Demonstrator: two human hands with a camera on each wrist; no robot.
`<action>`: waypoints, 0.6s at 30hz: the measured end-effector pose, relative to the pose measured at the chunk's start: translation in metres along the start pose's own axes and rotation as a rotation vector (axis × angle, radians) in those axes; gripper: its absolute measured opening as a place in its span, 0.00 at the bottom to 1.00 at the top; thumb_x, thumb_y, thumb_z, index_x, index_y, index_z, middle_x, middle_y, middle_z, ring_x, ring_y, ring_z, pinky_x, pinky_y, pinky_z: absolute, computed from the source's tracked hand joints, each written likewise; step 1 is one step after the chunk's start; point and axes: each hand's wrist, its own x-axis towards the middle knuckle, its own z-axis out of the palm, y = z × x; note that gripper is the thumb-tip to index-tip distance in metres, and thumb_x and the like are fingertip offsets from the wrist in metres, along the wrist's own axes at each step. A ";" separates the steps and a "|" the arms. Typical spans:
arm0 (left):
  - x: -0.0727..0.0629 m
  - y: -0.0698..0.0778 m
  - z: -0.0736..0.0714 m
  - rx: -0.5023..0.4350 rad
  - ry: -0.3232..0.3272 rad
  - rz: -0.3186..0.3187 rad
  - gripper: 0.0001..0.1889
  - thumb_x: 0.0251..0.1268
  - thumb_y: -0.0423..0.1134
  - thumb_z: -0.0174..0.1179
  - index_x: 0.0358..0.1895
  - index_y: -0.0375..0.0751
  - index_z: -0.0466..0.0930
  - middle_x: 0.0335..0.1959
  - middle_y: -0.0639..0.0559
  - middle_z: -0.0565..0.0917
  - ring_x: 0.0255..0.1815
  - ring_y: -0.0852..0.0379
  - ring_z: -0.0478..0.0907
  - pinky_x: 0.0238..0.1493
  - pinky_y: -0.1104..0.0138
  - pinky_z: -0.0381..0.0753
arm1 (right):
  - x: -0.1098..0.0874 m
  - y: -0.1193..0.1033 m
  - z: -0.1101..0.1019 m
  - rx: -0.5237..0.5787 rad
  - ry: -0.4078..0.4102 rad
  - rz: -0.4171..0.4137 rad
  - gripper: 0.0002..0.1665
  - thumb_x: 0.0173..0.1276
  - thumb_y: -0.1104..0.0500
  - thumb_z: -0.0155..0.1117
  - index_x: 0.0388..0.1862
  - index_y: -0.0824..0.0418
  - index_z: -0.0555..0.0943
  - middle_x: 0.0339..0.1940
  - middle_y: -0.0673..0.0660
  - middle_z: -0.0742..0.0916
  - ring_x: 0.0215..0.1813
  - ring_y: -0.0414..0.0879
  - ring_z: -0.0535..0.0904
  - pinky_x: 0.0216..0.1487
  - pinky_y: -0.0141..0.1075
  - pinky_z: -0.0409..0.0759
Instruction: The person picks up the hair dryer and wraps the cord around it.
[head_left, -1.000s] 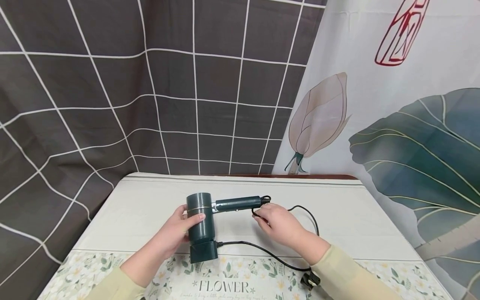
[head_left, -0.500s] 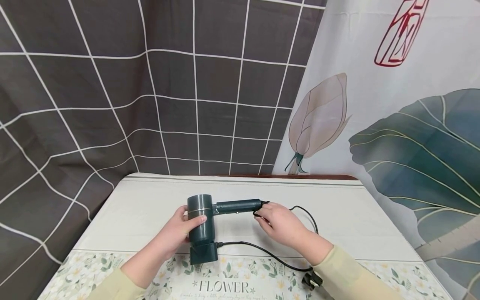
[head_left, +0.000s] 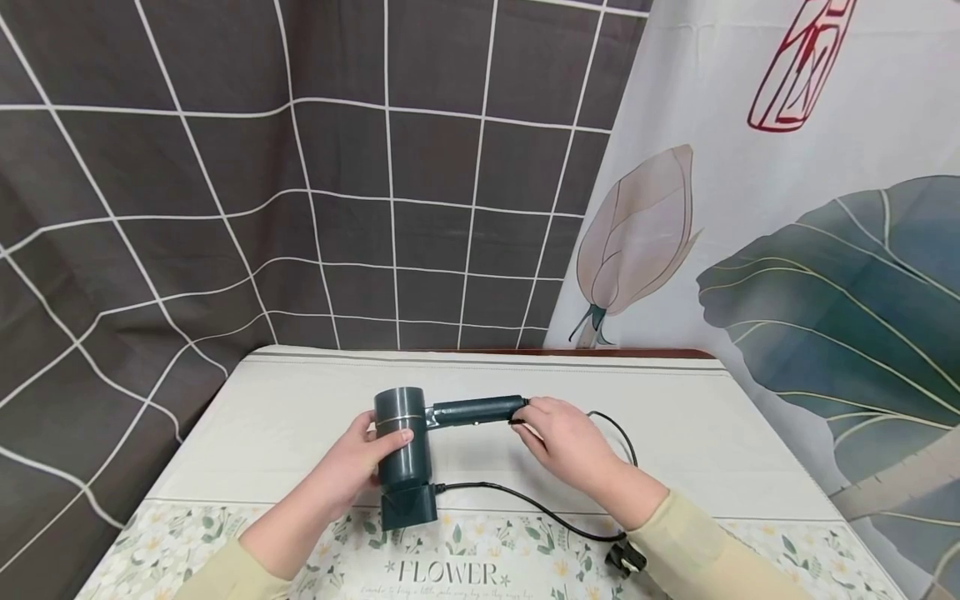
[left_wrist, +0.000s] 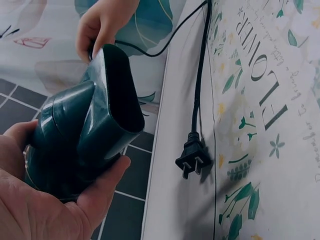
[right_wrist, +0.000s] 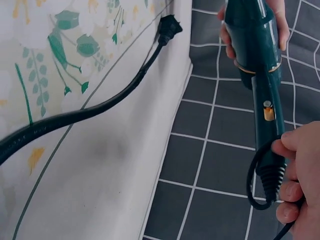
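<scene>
My left hand [head_left: 348, 467] grips the barrel of a dark green hair dryer [head_left: 402, 454], thumb across its near side. The flat nozzle [left_wrist: 114, 95] points toward me, and the handle [head_left: 476, 410] stretches to the right. At the handle's end, my right hand [head_left: 566, 442] pinches the black power cord [right_wrist: 254, 175], which bends in a small loop beside the ribbed sleeve [right_wrist: 271, 181]. The two-prong plug [left_wrist: 192, 156] lies close to the nozzle in the left wrist view; the nozzle partly covers it in the head view.
The cord's other stretch [head_left: 525, 500] curves across the pale table cover [head_left: 300, 400], whose front part has printed flowers and lettering. A small black object [head_left: 626, 557] is beside the right sleeve. A dark grid-patterned curtain [head_left: 337, 167] and a printed white curtain [head_left: 712, 100] hang behind the table.
My right hand has shifted slightly up and now covers the cord loop at the handle's end, visible a second ago. The handle has dipped a little. My left hand keeps its grip.
</scene>
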 end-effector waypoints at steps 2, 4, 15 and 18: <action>0.000 0.000 0.000 0.001 -0.003 -0.004 0.48 0.64 0.56 0.65 0.76 0.35 0.49 0.65 0.27 0.70 0.57 0.39 0.77 0.51 0.42 0.78 | 0.000 0.001 -0.001 -0.007 0.024 -0.016 0.06 0.66 0.57 0.71 0.38 0.52 0.81 0.30 0.43 0.81 0.30 0.37 0.75 0.33 0.35 0.77; -0.001 0.000 0.001 0.002 -0.004 -0.007 0.47 0.64 0.56 0.65 0.76 0.35 0.50 0.64 0.28 0.71 0.56 0.40 0.78 0.51 0.43 0.78 | -0.001 0.002 -0.002 -0.010 0.046 -0.029 0.09 0.64 0.56 0.73 0.39 0.51 0.80 0.29 0.42 0.80 0.29 0.36 0.74 0.30 0.33 0.76; -0.002 0.000 0.002 0.034 0.002 -0.018 0.43 0.66 0.56 0.62 0.76 0.36 0.54 0.60 0.32 0.76 0.52 0.44 0.81 0.49 0.46 0.81 | 0.002 0.014 -0.006 0.119 0.033 -0.008 0.10 0.61 0.54 0.76 0.42 0.48 0.86 0.31 0.40 0.78 0.30 0.39 0.76 0.31 0.31 0.74; -0.002 -0.001 0.002 0.029 0.005 -0.023 0.42 0.66 0.55 0.62 0.75 0.36 0.55 0.59 0.32 0.76 0.51 0.44 0.81 0.48 0.46 0.81 | 0.002 0.016 -0.008 0.177 0.016 0.002 0.11 0.62 0.54 0.74 0.44 0.48 0.88 0.31 0.39 0.78 0.29 0.38 0.73 0.31 0.30 0.72</action>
